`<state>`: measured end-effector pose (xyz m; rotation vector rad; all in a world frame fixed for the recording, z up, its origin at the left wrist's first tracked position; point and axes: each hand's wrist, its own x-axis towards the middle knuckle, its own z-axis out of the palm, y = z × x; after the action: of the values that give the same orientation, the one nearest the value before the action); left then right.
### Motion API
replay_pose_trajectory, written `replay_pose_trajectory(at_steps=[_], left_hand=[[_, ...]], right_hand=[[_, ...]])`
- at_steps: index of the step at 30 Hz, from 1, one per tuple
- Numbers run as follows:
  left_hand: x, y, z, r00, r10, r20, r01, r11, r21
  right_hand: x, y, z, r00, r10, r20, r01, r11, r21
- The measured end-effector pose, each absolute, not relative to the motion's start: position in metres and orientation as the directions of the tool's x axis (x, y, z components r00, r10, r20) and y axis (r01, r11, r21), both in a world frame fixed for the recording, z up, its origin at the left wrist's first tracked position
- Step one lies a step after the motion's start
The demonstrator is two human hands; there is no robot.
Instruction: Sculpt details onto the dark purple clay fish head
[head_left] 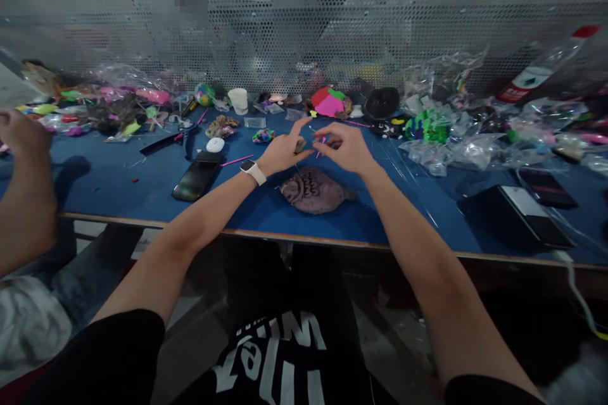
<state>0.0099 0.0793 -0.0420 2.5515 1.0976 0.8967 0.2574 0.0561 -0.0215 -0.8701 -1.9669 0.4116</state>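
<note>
Beyond the fish shape (316, 193) near the front edge of the desk (251, 212), the left hand (284, 150) pinched a lump (300, 146), best kept steady; the right hand (348, 144) had an unclear grip

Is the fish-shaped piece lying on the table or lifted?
Lying: the fish-shaped piece rests on the blue tabletop; neither the left hand nor the right hand grips it.

Clock centre: dusty-purple, fish-shaped piece (330, 195) with black squiggles
Beneath: flat blue tabletop (259, 212), brown-edged
Ten o'clock: white-strapped wristwatch with dark square face (258, 173)
Twelve: rounded pink, red and green lump (327, 104)
Two: clear plastic bottle with red cap (529, 77), red-and-white label
Six: black cloth shirt (278, 386), white lettering
</note>
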Motion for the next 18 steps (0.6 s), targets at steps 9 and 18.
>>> replay_pose_trajectory(at_steps=[9,18], left_hand=[[0.017,0.068,-0.034,0.585,0.671,0.455,0.545,-0.741,0.392],[0.019,0.072,-0.04,0.529,0.691,0.492,0.422,-0.718,0.554]], right_hand=[[0.238,0.048,-0.018,-0.304,0.736,0.605,0.465,0.669,-0.58],[0.263,0.061,-0.024,-0.108,0.759,0.643,0.468,0.609,-0.64]])
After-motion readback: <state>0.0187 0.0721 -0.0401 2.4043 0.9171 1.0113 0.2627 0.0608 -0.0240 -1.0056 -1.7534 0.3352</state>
